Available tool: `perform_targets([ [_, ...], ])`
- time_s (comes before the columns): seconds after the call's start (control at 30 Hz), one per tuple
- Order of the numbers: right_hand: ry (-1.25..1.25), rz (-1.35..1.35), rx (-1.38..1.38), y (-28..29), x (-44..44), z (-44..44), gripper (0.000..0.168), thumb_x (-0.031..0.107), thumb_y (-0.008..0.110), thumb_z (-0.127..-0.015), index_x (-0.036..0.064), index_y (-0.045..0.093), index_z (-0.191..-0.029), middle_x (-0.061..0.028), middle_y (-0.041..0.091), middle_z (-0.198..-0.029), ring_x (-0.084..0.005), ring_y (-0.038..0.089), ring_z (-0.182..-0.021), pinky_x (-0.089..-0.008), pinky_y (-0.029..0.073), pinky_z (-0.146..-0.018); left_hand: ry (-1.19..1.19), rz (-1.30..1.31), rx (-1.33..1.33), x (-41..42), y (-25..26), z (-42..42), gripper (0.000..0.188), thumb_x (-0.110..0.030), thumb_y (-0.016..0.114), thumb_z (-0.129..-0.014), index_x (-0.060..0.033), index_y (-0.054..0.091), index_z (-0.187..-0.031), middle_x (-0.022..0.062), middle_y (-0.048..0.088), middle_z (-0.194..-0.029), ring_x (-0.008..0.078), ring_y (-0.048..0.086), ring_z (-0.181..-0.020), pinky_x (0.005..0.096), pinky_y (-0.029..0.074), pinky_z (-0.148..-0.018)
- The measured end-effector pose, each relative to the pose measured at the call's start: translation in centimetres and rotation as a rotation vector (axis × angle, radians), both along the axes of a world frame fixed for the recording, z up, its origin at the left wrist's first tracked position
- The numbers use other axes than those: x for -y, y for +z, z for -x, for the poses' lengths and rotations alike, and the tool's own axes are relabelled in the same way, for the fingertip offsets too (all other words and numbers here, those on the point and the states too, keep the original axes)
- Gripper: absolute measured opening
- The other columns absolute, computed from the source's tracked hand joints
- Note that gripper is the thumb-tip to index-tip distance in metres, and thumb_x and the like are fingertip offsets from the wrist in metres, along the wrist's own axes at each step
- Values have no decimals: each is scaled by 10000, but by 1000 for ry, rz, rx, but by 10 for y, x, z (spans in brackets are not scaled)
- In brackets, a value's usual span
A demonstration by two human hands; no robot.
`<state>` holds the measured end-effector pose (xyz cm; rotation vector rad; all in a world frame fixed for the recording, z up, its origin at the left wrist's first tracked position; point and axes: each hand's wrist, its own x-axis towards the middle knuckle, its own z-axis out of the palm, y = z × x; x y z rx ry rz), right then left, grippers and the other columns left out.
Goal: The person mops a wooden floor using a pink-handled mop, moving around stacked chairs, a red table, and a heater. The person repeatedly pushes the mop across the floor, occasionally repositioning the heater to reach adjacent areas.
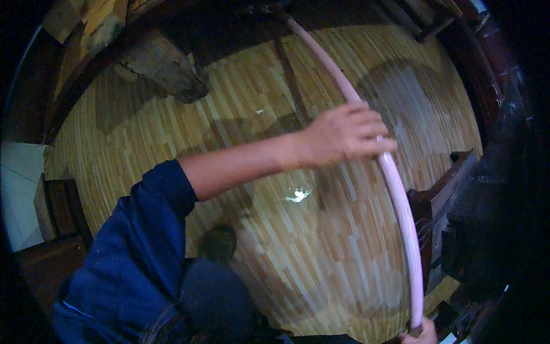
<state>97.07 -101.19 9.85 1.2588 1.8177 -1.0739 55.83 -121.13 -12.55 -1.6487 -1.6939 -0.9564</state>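
A long pink pole [399,198] crosses the view from the top middle to the bottom right, bowed by the lens. My left hand [348,133] is wrapped around it partway along, slightly blurred. At the bottom edge, my right hand [422,333] grips the pole's near end and is only partly in view. The far end runs into deep shadow under dark furniture, so I cannot tell what is fixed to it. Below the pole spreads a wood-strip floor [266,266], with a small white scrap [259,111] on it.
A rough wooden leg [165,66] juts in at upper left, below light wooden pieces [103,26]. Dark wooden furniture with a wire grille [475,198] stands close on the right. A wooden piece [62,208] is at far left. My shoe [218,243] is on the floor.
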Motion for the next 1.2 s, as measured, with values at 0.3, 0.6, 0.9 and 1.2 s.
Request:
perform_targets([
  [0.3, 23, -37, -145, -28, 54, -23, 211, 133, 747, -859, 39, 571, -927, 56, 445, -634, -47, 407, -556, -256, 345, -476, 429, -216, 743, 51, -56, 76, 346, -205, 672, -860, -68, 630, -1174, 140, 617, -1154, 324, 566, -1101, 426, 443, -965],
  [0.6, 122, -111, 21, -50, 36, -12, 386, 252, 808, -773, 19, 649, -1037, -28, 625, -769, -114, 528, -666, -276, 456, -628, 1050, -21, 1286, 182, -209, 285, 532, -429, 661, -849, 5, 635, -1155, 198, 616, -1176, 357, 579, -1030, 456, 450, -919],
  [0.9, 230, -87, 16, -30, 49, 12, 387, 285, 751, -810, 41, 654, -1094, -148, 659, -762, -205, 596, -665, -337, 487, -654, 637, -464, 1624, 194, -226, 300, 536, -464, 605, -903, 9, 645, -1152, 156, 637, -1120, 296, 584, -997, 407, 453, -904],
  [1.2, 264, -48, -62, -76, 25, -17, 368, 281, 746, -792, 27, 643, -1038, -75, 630, -735, -175, 583, -621, -332, 480, -595, 845, -225, 1346, 174, -177, 312, 568, -484, 562, -949, 24, 614, -1198, 101, 624, -1121, 247, 550, -1004, 337, 406, -940],
])
